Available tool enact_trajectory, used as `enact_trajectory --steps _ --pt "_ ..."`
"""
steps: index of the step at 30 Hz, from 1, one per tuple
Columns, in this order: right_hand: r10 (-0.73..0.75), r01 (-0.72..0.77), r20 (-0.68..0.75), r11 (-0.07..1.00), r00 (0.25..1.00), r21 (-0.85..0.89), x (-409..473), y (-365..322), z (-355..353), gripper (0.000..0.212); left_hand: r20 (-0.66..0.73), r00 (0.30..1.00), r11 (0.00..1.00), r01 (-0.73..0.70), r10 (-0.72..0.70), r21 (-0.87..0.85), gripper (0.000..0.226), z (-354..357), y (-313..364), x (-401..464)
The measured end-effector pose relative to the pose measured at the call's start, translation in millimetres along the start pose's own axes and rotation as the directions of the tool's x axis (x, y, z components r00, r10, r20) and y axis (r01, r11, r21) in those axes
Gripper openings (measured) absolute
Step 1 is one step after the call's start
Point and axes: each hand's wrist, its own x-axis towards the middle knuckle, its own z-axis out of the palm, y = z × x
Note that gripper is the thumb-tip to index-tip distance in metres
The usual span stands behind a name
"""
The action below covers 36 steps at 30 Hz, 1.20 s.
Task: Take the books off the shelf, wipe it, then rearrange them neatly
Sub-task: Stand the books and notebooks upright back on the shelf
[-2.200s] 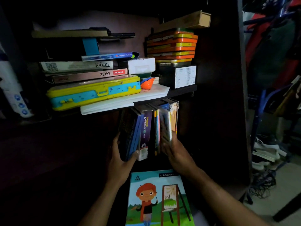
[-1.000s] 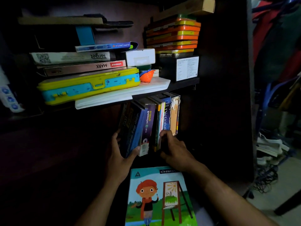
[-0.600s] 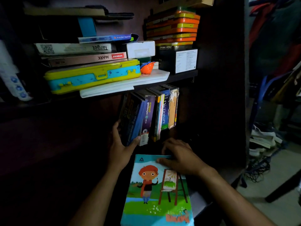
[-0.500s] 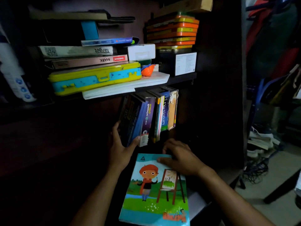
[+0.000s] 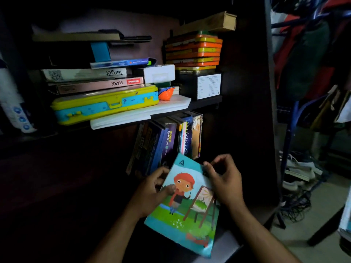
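Note:
A colourful drawing book [image 5: 185, 211] with a cartoon child and an easel on its cover is lifted and tilted in front of the lower shelf. My left hand [image 5: 152, 188] grips its left edge, thumb on the cover. My right hand [image 5: 226, 182] holds its upper right corner with curled fingers. Behind it, a row of upright books [image 5: 171, 139], among them a dictionary [image 5: 187, 137], stands on the dark lower shelf and leans left.
The upper shelf [image 5: 205, 104] carries a yellow and blue case [image 5: 106, 106], flat books, a white box [image 5: 159, 73], a black box [image 5: 201, 85] and stacked orange tins [image 5: 193, 51]. Hanging clothes, shoes [image 5: 298, 171] and cables fill the floor at right.
My left hand let go of the upright books and took the drawing book's left edge. Both hands raised the book from lying flat and tilted it towards the row.

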Motion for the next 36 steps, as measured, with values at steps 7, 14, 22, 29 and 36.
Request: enact_trajectory --steps 7,14,22,29,36 --pt "-0.423 0.447 0.243 0.893 0.873 -0.051 -18.5 -24.3 7.2 0.065 -0.317 0.947 0.992 -0.003 0.043 0.123 0.087 28.5 20.1 -9.9" --pt "-0.325 0.34 0.406 0.94 0.854 0.038 -18.7 -30.9 4.1 0.079 0.097 0.979 0.974 -0.192 0.181 0.121 0.045 25.8 28.1 -7.6" --pt "-0.107 0.132 0.344 0.99 0.933 -0.049 -14.5 -14.2 8.4 0.054 -0.08 0.934 0.889 -0.301 0.348 0.345 0.041 22.7 14.7 -5.9" --pt "-0.073 0.078 0.29 0.997 0.954 -0.007 -11.5 -14.6 3.4 0.055 -0.66 0.731 0.978 -0.045 0.172 0.204 0.09 -14.7 -9.2 4.7" --pt "-0.087 0.127 0.36 0.988 0.929 -0.09 -12.5 -5.9 11.1 0.053 -0.501 0.863 0.969 0.07 0.059 0.236 0.068 -10.5 -16.1 7.6"
